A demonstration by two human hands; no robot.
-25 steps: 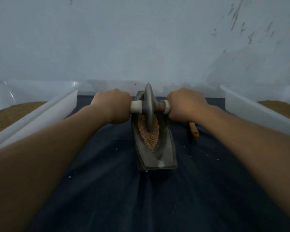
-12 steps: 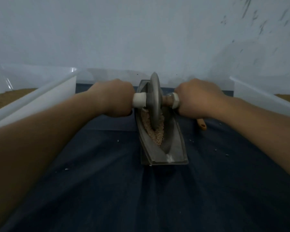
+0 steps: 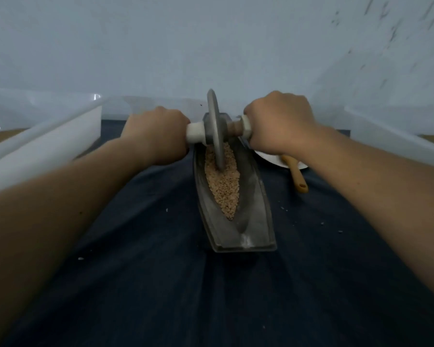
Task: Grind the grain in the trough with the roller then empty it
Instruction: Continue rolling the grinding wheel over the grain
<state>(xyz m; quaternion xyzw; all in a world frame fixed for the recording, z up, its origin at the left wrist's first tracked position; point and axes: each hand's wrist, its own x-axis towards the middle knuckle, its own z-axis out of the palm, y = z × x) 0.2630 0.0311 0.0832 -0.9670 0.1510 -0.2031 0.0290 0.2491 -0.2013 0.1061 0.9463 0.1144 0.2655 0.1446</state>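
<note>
Dark blue cloth (image 3: pixel 161 284) covers the worktop before us, with a pale, marked wall (image 3: pixel 161 46) behind. On the cloth, just right of centre, lies the grey trough (image 3: pixel 256 221), long and boat-shaped, its length running away from us. Tan grain (image 3: pixel 223 189) fills its far and middle part and tapers to a point toward the bare near end. The roller (image 3: pixel 214 126) stands upright on edge in the far half of the trough, its disc sunk into the grain and its axle crossing above the walls.

Our left grip (image 3: pixel 158 134) is curled tight round the axle's left end, next to a white collar (image 3: pixel 196 132). Our right grip (image 3: pixel 278 121) is curled round the right end, knuckles up. Both forearms reach in from the near corners.

At the cloth's left edge sits the white left bin (image 3: pixel 48 146), and opposite it the right bin (image 3: pixel 386 136); brown material shows inside each. Under our right wrist a white plate (image 3: pixel 273 160) lies beside the trough. A yellow tool (image 3: pixel 297 176) rests on its rim, handle toward us, its head hidden by the wrist. A few pale crumbs (image 3: pixel 80 258) dot the cloth.
</note>
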